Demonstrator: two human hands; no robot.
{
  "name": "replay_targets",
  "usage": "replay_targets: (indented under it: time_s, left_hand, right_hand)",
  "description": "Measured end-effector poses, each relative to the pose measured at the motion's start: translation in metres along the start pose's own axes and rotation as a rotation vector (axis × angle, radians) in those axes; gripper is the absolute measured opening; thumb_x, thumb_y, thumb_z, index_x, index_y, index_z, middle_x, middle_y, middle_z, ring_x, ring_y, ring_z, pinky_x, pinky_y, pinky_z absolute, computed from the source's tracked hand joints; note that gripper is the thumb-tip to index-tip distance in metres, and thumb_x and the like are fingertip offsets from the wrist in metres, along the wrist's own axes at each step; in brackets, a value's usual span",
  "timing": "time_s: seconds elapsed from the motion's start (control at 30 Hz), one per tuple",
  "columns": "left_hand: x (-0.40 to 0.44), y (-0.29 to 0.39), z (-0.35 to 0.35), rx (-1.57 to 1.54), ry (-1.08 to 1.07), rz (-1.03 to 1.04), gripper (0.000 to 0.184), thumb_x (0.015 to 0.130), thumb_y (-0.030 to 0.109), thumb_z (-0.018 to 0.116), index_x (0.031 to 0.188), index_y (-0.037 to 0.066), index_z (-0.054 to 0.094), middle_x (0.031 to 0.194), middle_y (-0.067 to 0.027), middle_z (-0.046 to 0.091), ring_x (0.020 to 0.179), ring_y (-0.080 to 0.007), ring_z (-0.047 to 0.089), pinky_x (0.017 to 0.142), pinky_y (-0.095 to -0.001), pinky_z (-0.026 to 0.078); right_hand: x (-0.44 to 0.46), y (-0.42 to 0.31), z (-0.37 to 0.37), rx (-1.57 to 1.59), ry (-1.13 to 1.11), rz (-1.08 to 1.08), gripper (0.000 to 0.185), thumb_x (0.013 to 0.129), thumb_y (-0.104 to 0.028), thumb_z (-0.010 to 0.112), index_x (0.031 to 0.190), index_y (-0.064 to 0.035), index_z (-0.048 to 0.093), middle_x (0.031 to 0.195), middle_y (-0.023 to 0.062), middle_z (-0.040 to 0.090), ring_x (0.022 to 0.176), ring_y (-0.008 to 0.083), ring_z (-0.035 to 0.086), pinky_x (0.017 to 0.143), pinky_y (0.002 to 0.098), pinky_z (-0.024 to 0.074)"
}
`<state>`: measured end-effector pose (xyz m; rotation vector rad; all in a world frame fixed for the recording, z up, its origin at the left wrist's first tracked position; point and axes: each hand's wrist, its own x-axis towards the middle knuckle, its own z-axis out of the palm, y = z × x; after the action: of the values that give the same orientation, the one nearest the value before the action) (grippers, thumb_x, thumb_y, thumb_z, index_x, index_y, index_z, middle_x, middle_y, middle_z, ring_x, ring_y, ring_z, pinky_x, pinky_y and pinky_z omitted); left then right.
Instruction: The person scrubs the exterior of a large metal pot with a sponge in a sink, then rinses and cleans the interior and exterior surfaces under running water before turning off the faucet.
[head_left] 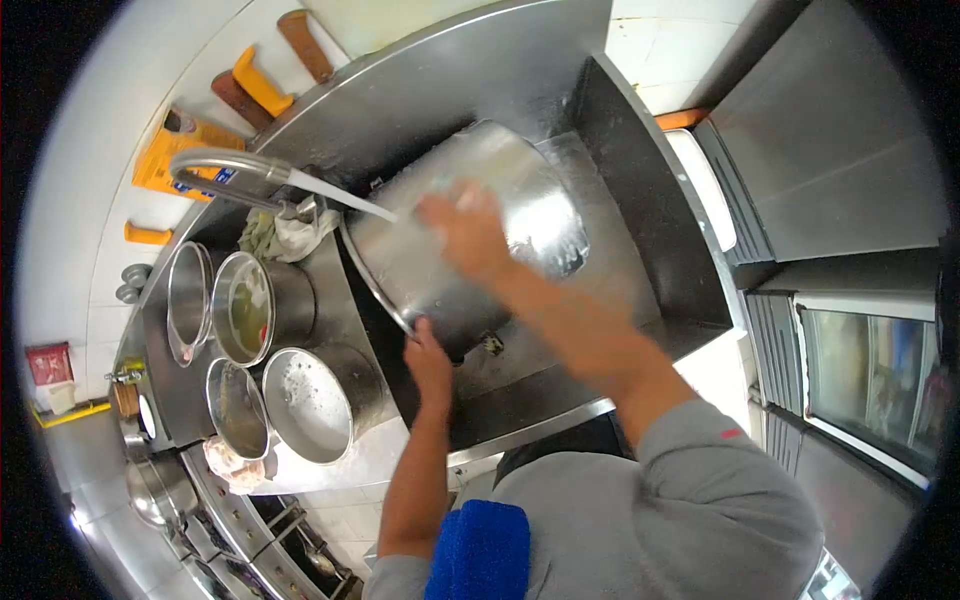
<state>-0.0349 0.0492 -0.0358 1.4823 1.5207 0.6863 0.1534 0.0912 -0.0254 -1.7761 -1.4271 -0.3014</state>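
A large metal pot (400, 240) lies on its side in the steel sink (655, 190), its mouth toward the left. My left hand (430, 365) has its fingers wrapped over the pot's rim at the lower edge. Over the pot's outer wall is my right hand (468, 232), smeared by motion, so its fingers and anything in them cannot be made out. Water runs from the curved faucet (235, 165) onto the pot's side near my right hand.
Several metal pots stand left of the sink, among them one with greenish liquid (250, 310) and one with suds (310, 405). Crumpled cloths (290, 238) lie by the faucet base. Knives with orange and brown handles (262, 82) line the wall behind.
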Motion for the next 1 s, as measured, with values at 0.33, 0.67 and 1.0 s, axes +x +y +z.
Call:
replay_targets:
  time_s: [0.33,0.67,1.0]
  left_hand:
    - [0.131,0.092,-0.010,-0.054,-0.028,-0.158,0.047,0.092,0.038,0.050,0.101,-0.007,0.058,0.086,-0.0103,0.059,0.074,-0.0199,0.055,0.067,-0.0342,0.045]
    - [0.207,0.071,-0.013,0.545,0.093,0.197,0.050,0.093,0.040,0.045,0.105,-0.006,0.061,0.096,-0.0241,0.063,0.089,-0.0362,0.059,0.080,-0.0411,0.044]
    - [0.164,0.094,0.003,0.783,0.313,0.417,0.033,0.092,0.023,0.045,0.118,0.003,0.048,0.110,-0.0243,0.057,0.095,-0.0435,0.056,0.078,-0.0513,0.046]
  right_hand:
    - [0.029,0.128,-0.065,-0.007,0.044,0.183,0.019,0.083,-0.020,0.058,0.099,-0.0113,0.066,0.100,0.0067,0.067,0.096,0.0281,0.060,0.083,0.0407,0.0447]
    - [-0.055,0.045,-0.066,0.152,-0.344,0.067,0.038,0.074,-0.018,0.065,0.113,-0.0185,0.061,0.111,0.0051,0.063,0.109,0.0271,0.055,0.096,0.0477,0.0376]
    - [0.064,0.130,-0.041,0.044,-0.168,0.166,0.026,0.081,-0.021,0.064,0.106,-0.0123,0.062,0.113,0.0068,0.059,0.104,0.0288,0.055,0.091,0.0425,0.0378]
